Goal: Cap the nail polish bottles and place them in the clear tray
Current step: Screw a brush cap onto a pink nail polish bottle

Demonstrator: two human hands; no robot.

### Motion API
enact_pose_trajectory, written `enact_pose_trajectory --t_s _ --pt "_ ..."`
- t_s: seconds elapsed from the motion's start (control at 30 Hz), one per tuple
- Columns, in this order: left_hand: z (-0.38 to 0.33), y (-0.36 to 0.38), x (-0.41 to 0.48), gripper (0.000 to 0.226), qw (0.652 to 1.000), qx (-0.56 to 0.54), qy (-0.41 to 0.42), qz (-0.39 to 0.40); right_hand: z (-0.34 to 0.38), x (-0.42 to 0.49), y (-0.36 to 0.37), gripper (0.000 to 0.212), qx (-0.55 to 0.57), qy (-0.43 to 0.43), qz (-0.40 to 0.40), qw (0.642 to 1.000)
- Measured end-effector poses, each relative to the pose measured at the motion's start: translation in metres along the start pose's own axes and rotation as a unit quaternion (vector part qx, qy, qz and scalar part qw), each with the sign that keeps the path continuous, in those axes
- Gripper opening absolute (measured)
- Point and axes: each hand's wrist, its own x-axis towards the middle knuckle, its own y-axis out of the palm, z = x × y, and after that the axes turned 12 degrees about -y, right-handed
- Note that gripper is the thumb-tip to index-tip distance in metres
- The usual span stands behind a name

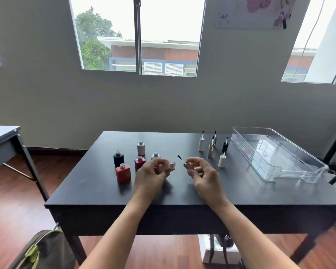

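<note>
My left hand (152,174) holds an uncapped nail polish bottle (172,165) tilted, with its threaded neck pointing right. My right hand (201,175) grips a brush cap (185,163) whose brush tip points up and left toward that neck, a small gap apart. Several open bottles stand to the left: a black one (118,158), a red square one (122,174), a dark red one (139,162), a pale pink one (141,148) and a silver one (155,155). Several brush caps (211,149) stand upright, brushes up, at the back right. The clear tray (275,152) lies at the table's right end with nothing in it.
The dark table (97,187) has its front edge just under my wrists. A second table (2,140) stands to the left, a bag (41,249) lies on the floor at lower left, and a white box (217,251) sits under the table.
</note>
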Motion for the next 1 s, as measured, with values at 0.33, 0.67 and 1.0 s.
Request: enact_pose_trajectory --t_s 0.33,0.67,1.0 --pt "0.0096 0.0011 0.0007 0.024 0.998 0.018 0.021 -0.054 -0.0022 -0.0017 0.0037 0.043 0.004 -0.036 -0.011 0.999" --pt "0.0082 0.0011 -0.0009 0.025 0.997 0.028 0.038 -0.062 -0.0027 -0.0017 0.0053 0.052 -0.015 -0.065 -0.003 0.998" --pt "0.0051 -0.0021 -0.0054 0.031 0.996 0.052 0.056 -0.035 0.0004 0.0045 -0.0009 0.025 0.005 -0.066 0.01 0.998"
